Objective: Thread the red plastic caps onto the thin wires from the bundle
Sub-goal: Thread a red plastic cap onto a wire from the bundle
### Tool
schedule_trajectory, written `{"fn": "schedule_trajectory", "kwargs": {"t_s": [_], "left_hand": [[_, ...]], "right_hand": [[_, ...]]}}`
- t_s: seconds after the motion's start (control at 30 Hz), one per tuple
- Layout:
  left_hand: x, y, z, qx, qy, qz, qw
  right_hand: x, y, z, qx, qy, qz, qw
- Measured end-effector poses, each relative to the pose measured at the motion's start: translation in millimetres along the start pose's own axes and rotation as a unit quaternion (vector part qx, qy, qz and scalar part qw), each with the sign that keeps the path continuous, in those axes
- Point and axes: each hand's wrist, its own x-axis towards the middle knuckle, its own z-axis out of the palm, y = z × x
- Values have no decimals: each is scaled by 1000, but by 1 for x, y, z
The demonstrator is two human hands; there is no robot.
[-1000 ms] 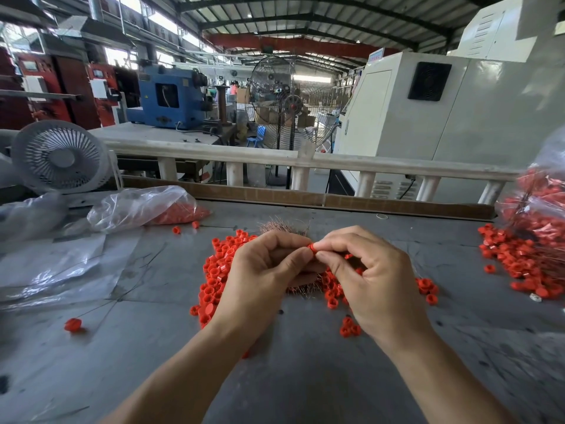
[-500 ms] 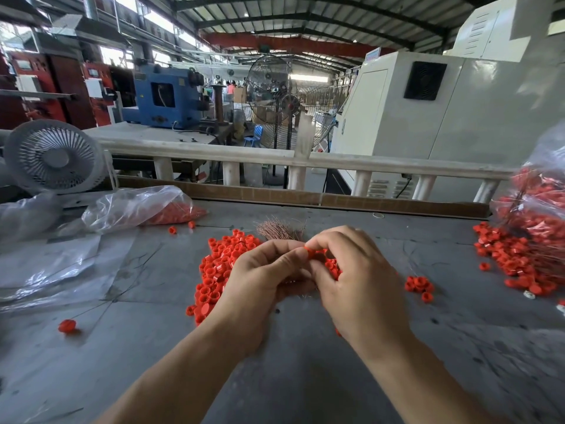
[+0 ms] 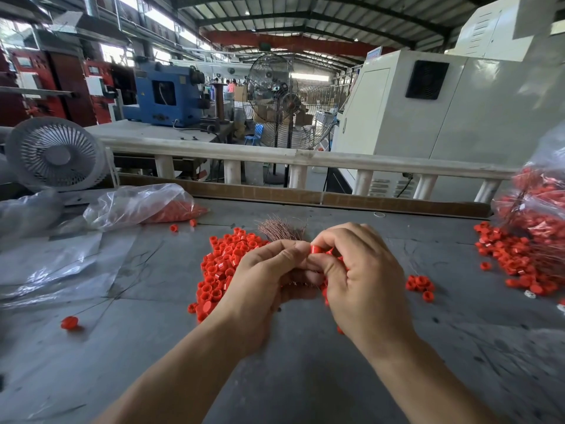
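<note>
The red cap (image 3: 316, 250) sits at the centre of the frame, pinched in the fingers (image 3: 328, 240) of my right hand (image 3: 367, 280), pressed against my left hand (image 3: 263, 283), whose fingers curl around the wires; the wire tip itself is too thin to see. The wire bundle (image 3: 281, 230) fans out just behind my knuckles, and the loose cap pile (image 3: 226, 264) lies on the table (image 3: 305, 377) to the left. I reckon the wire could miss the hole or bend if I push askew. A slack pinch could drop the cap into the pile.
</note>
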Motion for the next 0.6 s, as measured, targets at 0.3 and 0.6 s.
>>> {"fn": "schedule_trajectory", "kwargs": {"t_s": [0.3,0.6], "left_hand": [[2,-2,-5,11,-4,27,1000],[3,-1,-8,-17,17,26,999]], "right_hand": [[2,1,-3,-18,-8,-3,1000],[-2,-2,-2,-7,-36,7,999]]}}
